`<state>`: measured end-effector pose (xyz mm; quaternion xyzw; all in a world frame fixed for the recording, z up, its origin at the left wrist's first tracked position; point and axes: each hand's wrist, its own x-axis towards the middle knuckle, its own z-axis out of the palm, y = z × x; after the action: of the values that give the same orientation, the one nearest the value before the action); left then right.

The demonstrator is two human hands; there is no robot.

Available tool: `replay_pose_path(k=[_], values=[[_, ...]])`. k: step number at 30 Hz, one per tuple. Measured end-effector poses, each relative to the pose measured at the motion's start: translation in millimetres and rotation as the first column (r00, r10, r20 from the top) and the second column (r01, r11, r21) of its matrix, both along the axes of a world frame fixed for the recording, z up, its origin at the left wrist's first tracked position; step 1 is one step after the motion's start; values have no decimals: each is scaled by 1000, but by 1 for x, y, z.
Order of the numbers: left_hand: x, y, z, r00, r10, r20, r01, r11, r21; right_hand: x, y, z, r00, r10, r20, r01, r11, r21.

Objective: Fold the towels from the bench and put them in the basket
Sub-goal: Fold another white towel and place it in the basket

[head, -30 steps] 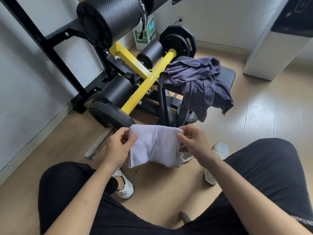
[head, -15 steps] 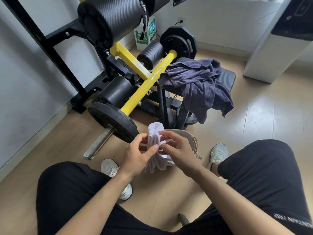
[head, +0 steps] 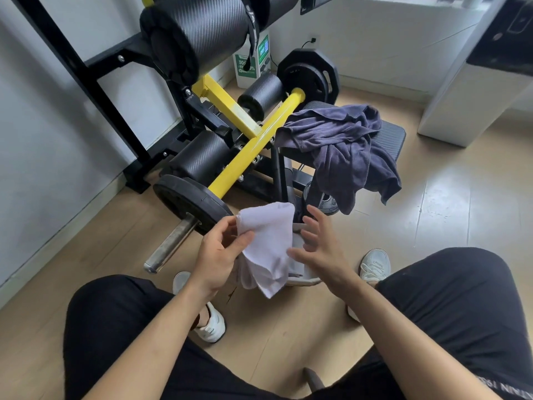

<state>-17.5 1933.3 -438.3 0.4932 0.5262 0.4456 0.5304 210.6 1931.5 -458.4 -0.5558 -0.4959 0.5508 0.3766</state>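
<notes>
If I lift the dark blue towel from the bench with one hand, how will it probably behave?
Probably floppy: the dark blue towel lies crumpled on the bench, one end hanging over its edge. Likely easy to grip, not slippery: its surface looks matte and soft.

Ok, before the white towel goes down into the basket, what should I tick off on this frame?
1. Left hand grips the white towel: ok.
2. Right hand clear of the towel, fingers spread: ok.
3. Fold tidy: not ok, the lower edges hang uneven.
4. Basket under the towel: ok, its rim shows just below the cloth.
5. Room inside the basket: cannot tell, the towel and hand hide it.
6. Bench cleared: not ok, a dark towel lies crumpled on it.
</notes>
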Motion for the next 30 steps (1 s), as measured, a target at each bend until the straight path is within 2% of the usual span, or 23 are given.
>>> replay_pose_path(k=[3,6,10,15,18,22,26,30], values=[[-1,2,8,990,20,142,-14,999,-40,5,3,3,980,178,-89,-181,983,-28],[-1,4,7,982,75,171,-58,993,-101,2,0,10,964,225,-142,-226,974,5],[-6,8,-3,983,172,69,-162,978,-133,1,-4,18,973,187,-137,-181,982,56],[-8,9,-8,981,193,-4,-193,975,-107,3,-5,22,933,329,-147,-324,944,62],[-11,11,-11,982,185,-25,-187,978,-90,2,-6,23,933,328,-148,-324,945,51],[-15,9,-4,997,57,-45,-61,995,-74,1,-6,16,976,191,-108,-188,982,31],[-17,4,1,973,-194,-127,188,981,-55,1,-5,11,986,166,-19,-165,986,19],[-18,2,-3,859,-321,-400,291,947,-136,0,-4,2,958,212,196,-224,974,44]])
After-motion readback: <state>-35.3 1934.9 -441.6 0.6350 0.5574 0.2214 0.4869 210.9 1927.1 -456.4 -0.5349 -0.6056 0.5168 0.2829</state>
